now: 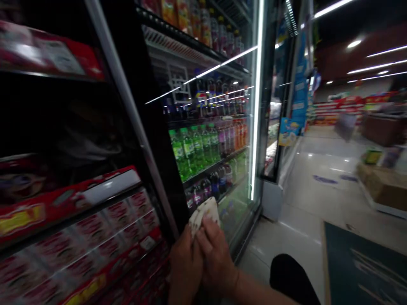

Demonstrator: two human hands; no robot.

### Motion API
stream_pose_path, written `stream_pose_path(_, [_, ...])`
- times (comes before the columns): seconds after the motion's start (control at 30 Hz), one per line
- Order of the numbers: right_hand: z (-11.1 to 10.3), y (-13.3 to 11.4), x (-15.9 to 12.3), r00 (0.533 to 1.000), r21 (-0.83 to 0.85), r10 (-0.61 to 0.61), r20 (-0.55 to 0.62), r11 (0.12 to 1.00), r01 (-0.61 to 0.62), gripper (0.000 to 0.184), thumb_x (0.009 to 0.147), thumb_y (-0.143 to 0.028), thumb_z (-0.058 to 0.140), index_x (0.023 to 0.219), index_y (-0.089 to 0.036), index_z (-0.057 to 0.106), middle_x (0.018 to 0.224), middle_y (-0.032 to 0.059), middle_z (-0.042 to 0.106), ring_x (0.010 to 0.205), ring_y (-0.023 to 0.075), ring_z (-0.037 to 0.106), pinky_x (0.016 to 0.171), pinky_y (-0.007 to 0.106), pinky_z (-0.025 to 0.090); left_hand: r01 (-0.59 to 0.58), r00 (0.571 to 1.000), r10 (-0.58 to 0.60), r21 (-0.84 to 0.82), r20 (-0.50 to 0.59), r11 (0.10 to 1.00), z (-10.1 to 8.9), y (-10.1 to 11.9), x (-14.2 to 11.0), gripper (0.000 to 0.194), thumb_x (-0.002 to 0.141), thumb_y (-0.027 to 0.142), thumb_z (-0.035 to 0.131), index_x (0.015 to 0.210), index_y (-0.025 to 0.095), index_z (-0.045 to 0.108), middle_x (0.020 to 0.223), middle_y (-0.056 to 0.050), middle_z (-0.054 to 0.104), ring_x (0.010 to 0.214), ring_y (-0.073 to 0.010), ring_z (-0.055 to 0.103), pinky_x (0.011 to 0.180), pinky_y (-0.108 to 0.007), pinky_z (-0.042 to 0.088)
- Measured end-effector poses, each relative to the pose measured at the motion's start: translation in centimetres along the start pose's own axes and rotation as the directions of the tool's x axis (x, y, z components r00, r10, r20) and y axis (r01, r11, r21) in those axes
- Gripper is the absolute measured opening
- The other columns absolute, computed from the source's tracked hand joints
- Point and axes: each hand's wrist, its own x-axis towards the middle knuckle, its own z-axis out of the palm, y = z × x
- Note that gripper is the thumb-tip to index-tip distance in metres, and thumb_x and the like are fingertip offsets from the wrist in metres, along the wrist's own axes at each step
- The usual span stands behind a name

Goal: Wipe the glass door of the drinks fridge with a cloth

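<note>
A pale cloth (206, 211) with small dark spots is bunched up between my two hands, low in the middle of the head view. My left hand (186, 258) grips its lower left side with the fingers closed. Pressed close beside it, my right hand (216, 250) pinches the cloth from the right, thumb and fingers curled. Behind the cloth stands a glass-fronted drinks fridge (256, 127), with rows of green bottles (193, 148) and dark bottles (214, 184) on its shelves.
Red shelves of boxed goods (101, 224) fill the left, beside a metal post (127, 93). On the right, a dark green mat (365, 262) lies on the tiled floor (299, 199). A cardboard box (386, 184) sits farther back. My dark-clothed knee (291, 277) shows below.
</note>
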Motion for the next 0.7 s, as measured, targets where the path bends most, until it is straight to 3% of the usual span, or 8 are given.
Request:
stream_pose_path(0.1, [1.8, 0.9, 3.3, 0.997, 0.011, -0.065, -0.035, 0.998, 0.065, 0.064, 0.105, -0.014, 0.048, 0.168, -0.012, 0.035, 0.17, 0.0245, 0.041, 0.163, 0.0357, 0.04, 0.125, 0.063, 0.049, -0.042, 0.991, 0.049, 0.061, -0.124, 0.997, -0.2, 0.7, 0.7, 0.038, 0.111, 0.036, 0.04, 0.128, 0.018, 0.068, 0.118, -0.011, 0.079, 0.103, -0.0244, 0.078, 0.093, -0.039, 0.065])
stream_pose_path(0.2, [3.5, 1.0, 4.6, 0.994, -0.019, -0.106, -0.025, 0.994, 0.106, 0.069, 0.107, -0.011, 0.043, 0.174, -0.012, 0.025, 0.175, 0.0246, 0.035, 0.166, 0.0378, 0.032, 0.13, 0.068, 0.039, -0.101, 0.944, 0.132, 0.114, -0.303, 0.988, -0.8, 1.3, -0.1, 0.034, 0.112, 0.026, 0.045, 0.14, 0.019, 0.063, 0.133, -0.01, 0.075, 0.12, -0.021, 0.074, 0.105, -0.035, 0.062])
stream_pose_path(0.3, [4.3, 0.9, 5.8, 0.992, -0.07, -0.127, 0.003, 0.989, 0.127, 0.072, 0.11, -0.023, 0.048, 0.176, -0.011, 0.024, 0.179, 0.0262, 0.024, 0.169, 0.0424, 0.024, 0.132, 0.072, 0.03, -0.093, 0.88, 0.137, 0.119, -0.455, 0.989, -1.3, 1.1, -2.4, 0.038, 0.111, 0.023, 0.052, 0.149, 0.022, 0.058, 0.141, -0.01, 0.071, 0.129, -0.0213, 0.07, 0.111, -0.035, 0.059])
stream_pose_path(0.37, [4.3, 0.9, 8.0, 0.99, -0.101, -0.143, -0.002, 0.985, 0.142, 0.079, 0.11, -0.038, 0.056, 0.176, -0.01, 0.023, 0.178, 0.0276, 0.026, 0.169, 0.0429, 0.024, 0.133, 0.073, 0.025, -0.042, 0.865, 0.084, 0.096, -0.495, 0.995, -1.3, 0.0, -4.1, 0.037, 0.111, 0.022, 0.055, 0.147, 0.022, 0.059, 0.138, -0.01, 0.072, 0.126, -0.021, 0.072, 0.108, -0.034, 0.06])
stream_pose_path(0.5, [3.4, 1.0, 16.0, 0.978, -0.132, -0.191, -0.089, 0.975, 0.178, 0.08, 0.111, -0.049, 0.051, 0.175, -0.009, 0.025, 0.175, 0.0276, 0.033, 0.169, 0.0398, 0.025, 0.134, 0.071, 0.023, 0.103, 0.903, -0.071, 0.052, -0.424, 0.993, 0.4, -4.4, -8.5, 0.028, 0.112, 0.025, 0.053, 0.139, 0.023, 0.062, 0.126, -0.008, 0.076, 0.112, -0.0189, 0.076, 0.098, -0.032, 0.063])
stream_pose_path(0.6, [2.0, 1.0, 23.9, 0.941, -0.14, -0.268, -0.205, 0.96, 0.243, 0.074, 0.115, -0.048, 0.033, 0.165, 0.005, 0.042, 0.169, 0.0334, 0.04, 0.166, 0.043, 0.031, 0.133, 0.067, 0.023, 0.235, 0.953, -0.192, 0.173, -0.235, 0.956, 2.9, -8.7, -13.5, 0.028, 0.114, 0.028, 0.046, 0.138, 0.023, 0.06, 0.126, -0.008, 0.075, 0.111, -0.0181, 0.075, 0.097, -0.032, 0.063])
stream_pose_path(0.67, [1.2, 1.7, 29.3, 0.958, -0.146, -0.216, -0.186, 0.971, 0.191, 0.08, 0.116, -0.053, 0.032, 0.161, 0.012, 0.045, 0.165, 0.0348, 0.044, 0.163, 0.0452, 0.035, 0.132, 0.059, 0.025, 0.307, 0.951, -0.288, 0.288, -0.107, 0.907, 4.5, -11.3, -17.3, 0.029, 0.114, 0.027, 0.043, 0.137, 0.021, 0.06, 0.128, -0.01, 0.075, 0.115, -0.0198, 0.075, 0.1, -0.034, 0.063])
stream_pose_path(0.7, [1.0, 2.4, 31.5, 0.968, -0.148, -0.202, -0.149, 0.972, 0.18, 0.088, 0.115, -0.058, 0.028, 0.162, 0.015, 0.04, 0.166, 0.035, 0.04, 0.163, 0.0488, 0.03, 0.131, 0.06, 0.021, 0.34, 0.939, -0.34, 0.331, -0.06, 0.88, 5.2, -12.3, -19.1, 0.029, 0.113, 0.026, 0.044, 0.135, 0.02, 0.061, 0.128, -0.011, 0.075, 0.116, -0.0215, 0.075, 0.101, -0.036, 0.063])
